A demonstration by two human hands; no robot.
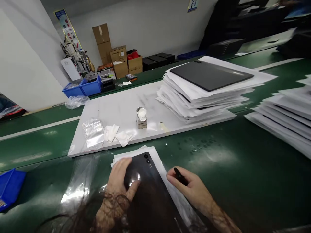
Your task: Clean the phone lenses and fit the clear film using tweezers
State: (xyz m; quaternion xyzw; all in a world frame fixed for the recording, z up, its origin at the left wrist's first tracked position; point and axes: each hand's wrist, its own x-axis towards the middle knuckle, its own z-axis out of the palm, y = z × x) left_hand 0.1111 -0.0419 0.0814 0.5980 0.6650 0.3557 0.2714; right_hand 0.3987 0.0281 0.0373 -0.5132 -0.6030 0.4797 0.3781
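Observation:
A dark tablet (150, 191) lies back-up on white sheets of paper (155, 155) at the near edge of the green belt. My left hand (120, 183) rests on its left side, fingers curled round the edge and thumb pressed on the back. My right hand (191, 189) sits just right of the tablet, pinched on a small black pen-like tool (180, 176).
A white board (121, 110) holds a small bottle (141, 118), wipes (116, 134), a clear bag (93, 131) and a tall stack of paper-wrapped tablets (206, 87). More stacks (286, 119) lie at right. Blue bins (84, 87) and cardboard boxes (119, 58) stand behind; another blue bin (9, 186) is at left.

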